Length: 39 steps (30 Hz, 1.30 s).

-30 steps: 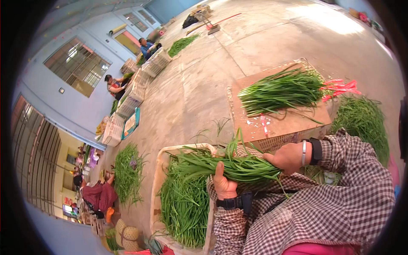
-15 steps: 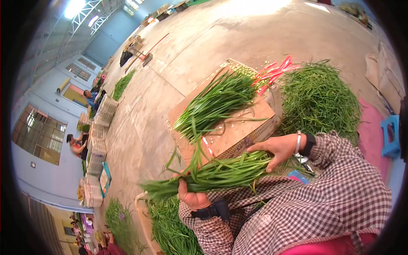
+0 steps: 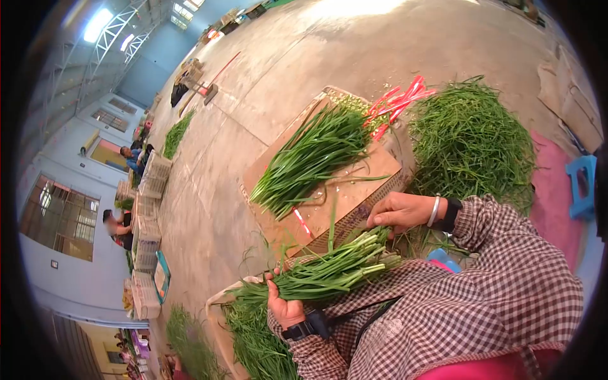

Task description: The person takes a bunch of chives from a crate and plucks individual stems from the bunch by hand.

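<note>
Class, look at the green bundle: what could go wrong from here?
The left hand grips the bundle toward its leafy end, so it might slip or splay.

The right hand is at the paler ends, which look uneven; a tug there could drag extra pieces loose.

The leafy tips appear over the crate, so anything dropped may mix with the greens inside.

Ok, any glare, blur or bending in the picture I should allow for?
Head view: glare whites out a floor patch at the top and a roof light upper left; head view: fisheye bends the scene, edges go black; head view: the lower-left greens look soft, while the bunch, left hand and right hand read clearly.
</note>
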{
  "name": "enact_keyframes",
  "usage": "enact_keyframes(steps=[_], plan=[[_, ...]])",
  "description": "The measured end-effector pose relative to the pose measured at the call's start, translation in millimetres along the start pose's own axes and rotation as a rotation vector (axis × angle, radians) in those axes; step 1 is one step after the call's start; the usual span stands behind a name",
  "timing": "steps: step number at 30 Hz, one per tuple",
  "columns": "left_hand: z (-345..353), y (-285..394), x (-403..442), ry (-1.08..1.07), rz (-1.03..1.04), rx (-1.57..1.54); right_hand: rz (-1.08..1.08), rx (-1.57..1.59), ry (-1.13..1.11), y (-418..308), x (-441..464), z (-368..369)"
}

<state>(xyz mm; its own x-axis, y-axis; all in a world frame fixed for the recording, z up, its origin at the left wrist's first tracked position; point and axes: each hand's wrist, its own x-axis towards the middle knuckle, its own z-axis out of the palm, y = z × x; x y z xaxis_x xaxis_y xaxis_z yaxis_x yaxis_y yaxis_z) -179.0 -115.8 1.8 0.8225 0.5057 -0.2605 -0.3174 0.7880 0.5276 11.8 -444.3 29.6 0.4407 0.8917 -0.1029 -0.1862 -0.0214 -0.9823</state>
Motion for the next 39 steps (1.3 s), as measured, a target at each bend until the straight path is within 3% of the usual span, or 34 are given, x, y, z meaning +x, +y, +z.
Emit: enact_keyframes(steps=[2,6,12,14,16,18,19,20,21,22,23,25,26,28,29,34,36,39], plan=[[-13.4,8.7,-3.3,0.027,-0.003,0.005,-0.078,-0.220,0.008,5.4,9.5,2.4],[-25.0,17.6,-13.0,0.078,0.037,-0.003,-0.050,-0.225,-0.001,0.7,10.7,-0.7],[-62.7,41.0,-13.6,0.159,0.091,-0.010,0.040,-0.013,0.222,8.5,-26.3,-46.5],[-60.0,43.0,-16.1,0.200,0.119,-0.025,0.163,0.053,0.250,15.2,-43.8,-66.1],[-65.6,44.1,-15.7,0.175,0.121,-0.111,0.287,-0.137,0.261,28.2,-52.0,-75.2],[-87.3,47.8,-11.1,0.160,0.095,-0.120,0.568,-1.761,0.078,31.8,-58.2,-59.3],[-90.5,48.6,-8.2,0.169,0.089,-0.114,0.394,-1.514,0.155,33.0,-50.3,-54.3],[-92.9,47.7,-7.2,0.180,0.082,-0.110,0.007,-1.064,0.219,47.0,-37.4,-55.4],[-89.3,46.8,-7.5,0.220,0.077,-0.092,0.037,-0.725,0.192,11.8,-20.5,-27.5],[-86.0,45.6,-7.3,0.220,0.072,-0.088,-0.072,-0.510,0.228,20.1,-1.0,-12.7],[-82.4,44.2,-7.0,0.240,0.076,-0.047,-0.154,-0.421,0.233,23.1,19.8,3.6],[-75.0,39.9,-9.3,0.258,0.085,-0.003,-0.093,-0.389,0.169,8.7,50.7,38.0],[-71.5,37.1,-11.7,0.286,0.103,0.006,-0.087,-0.529,0.165,2.4,63.7,47.7],[-72.1,38.8,-12.1,0.318,0.135,0.011,-0.286,-0.471,0.272,27.9,87.1,53.6],[-75.9,40.7,-12.4,0.325,0.135,-0.027,-0.287,-0.471,0.259,33.2,87.8,52.5],[-84.9,42.1,-11.7,0.366,0.128,-0.132,-0.178,-0.439,0.357,16.0,52.5,33.5],[-87.5,42.8,-9.6,0.358,0.121,-0.154,-0.025,-0.242,0.341,13.0,32.1,11.9],[-88.8,44.4,-8.0,0.357,0.125,-0.151,0.172,-0.216,0.289,25.7,-5.0,-43.5]])
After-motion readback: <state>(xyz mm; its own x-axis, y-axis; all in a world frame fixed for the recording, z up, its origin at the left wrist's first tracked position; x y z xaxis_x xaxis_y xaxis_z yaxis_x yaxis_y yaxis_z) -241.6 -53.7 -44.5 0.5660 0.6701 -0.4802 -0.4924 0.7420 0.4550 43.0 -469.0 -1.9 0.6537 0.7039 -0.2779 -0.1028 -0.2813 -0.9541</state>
